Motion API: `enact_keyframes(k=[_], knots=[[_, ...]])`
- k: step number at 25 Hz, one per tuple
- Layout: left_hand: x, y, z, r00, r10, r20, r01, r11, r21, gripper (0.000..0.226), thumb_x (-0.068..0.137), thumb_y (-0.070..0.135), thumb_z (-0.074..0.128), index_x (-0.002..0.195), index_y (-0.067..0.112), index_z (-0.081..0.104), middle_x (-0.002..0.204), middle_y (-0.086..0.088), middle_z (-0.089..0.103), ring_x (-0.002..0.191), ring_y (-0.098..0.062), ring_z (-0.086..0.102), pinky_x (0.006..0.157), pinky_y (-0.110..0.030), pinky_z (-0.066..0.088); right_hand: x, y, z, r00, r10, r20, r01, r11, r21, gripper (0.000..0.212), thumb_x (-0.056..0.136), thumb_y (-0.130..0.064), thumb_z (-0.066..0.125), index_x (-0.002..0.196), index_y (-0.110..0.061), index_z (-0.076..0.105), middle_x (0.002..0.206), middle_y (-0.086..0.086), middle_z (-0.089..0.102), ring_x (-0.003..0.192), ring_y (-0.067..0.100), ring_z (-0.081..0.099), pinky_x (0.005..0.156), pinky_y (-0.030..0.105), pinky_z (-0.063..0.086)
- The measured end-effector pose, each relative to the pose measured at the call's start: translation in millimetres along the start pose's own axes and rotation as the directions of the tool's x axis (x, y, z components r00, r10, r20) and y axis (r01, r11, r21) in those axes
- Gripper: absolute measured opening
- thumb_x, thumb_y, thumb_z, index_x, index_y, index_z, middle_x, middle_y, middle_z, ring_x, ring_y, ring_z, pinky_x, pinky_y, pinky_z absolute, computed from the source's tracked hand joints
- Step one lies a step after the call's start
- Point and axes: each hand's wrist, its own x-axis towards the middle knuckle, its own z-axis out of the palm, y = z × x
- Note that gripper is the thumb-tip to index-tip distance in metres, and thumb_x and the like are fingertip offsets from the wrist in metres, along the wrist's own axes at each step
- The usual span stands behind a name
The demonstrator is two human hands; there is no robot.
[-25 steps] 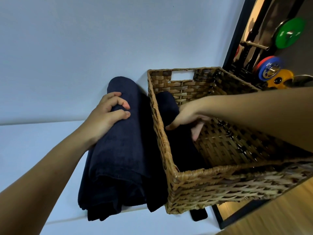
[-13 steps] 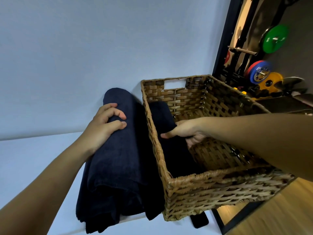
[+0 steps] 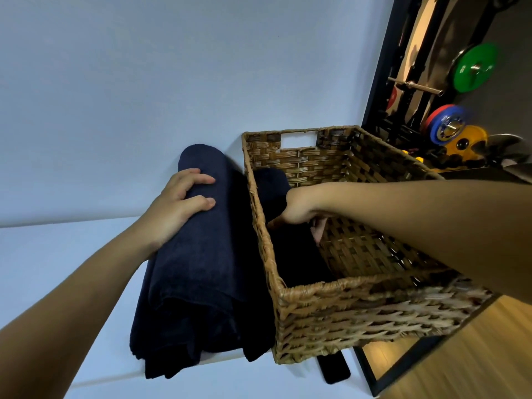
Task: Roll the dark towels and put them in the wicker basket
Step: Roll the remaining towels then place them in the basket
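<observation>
A basket (image 3: 345, 306) stands on a table (image 3: 43, 254) against the wall (image 3: 144, 82), with a pile of towels (image 3: 198, 269) just beside it on the left. One rolled towel (image 3: 290, 254) lies inside along the basket's left wall. Weight plates (image 3: 475, 69) sit behind, to the right.

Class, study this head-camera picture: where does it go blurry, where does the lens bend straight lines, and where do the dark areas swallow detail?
Head view: the weight plates at upper right are smeared by motion blur; the wide-angle lens tilts and bows the black frame at the edge; the towel inside the wicker basket is nearly featureless black in shadow, while the rolled towel under the left hand keeps its folds.
</observation>
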Motion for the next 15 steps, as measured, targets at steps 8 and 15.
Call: enact_keyframes(k=[8,15], knots=[[-7,25,-6,0.941,-0.332,-0.07,0.331,0.854,0.401,0.095,0.072,0.081,0.055,0.145,0.022,0.037,0.138,-0.002,0.054,0.12,-0.026,0.056,0.094,-0.038,0.049,8,-5,2,0.938,-0.325,-0.122,0.235,0.853,-0.465,0.052,0.102,-0.041,0.034,0.144,-0.012,0.045,0.141,0.017,0.052,0.126,0.034,0.05,0.103,0.036,0.042],[-7,29,-15,0.884,-0.467,0.006,0.466,0.881,-0.086,0.073,0.067,0.044,0.083,0.119,0.014,0.04,0.113,0.0,0.059,0.098,-0.021,0.063,0.071,-0.034,0.053,-44,-25,-34,0.679,-0.387,-0.624,0.448,0.892,-0.067,0.028,0.096,-0.031,0.054,0.119,-0.019,0.066,0.122,-0.002,0.065,0.107,0.014,0.057,0.087,0.024,0.04]])
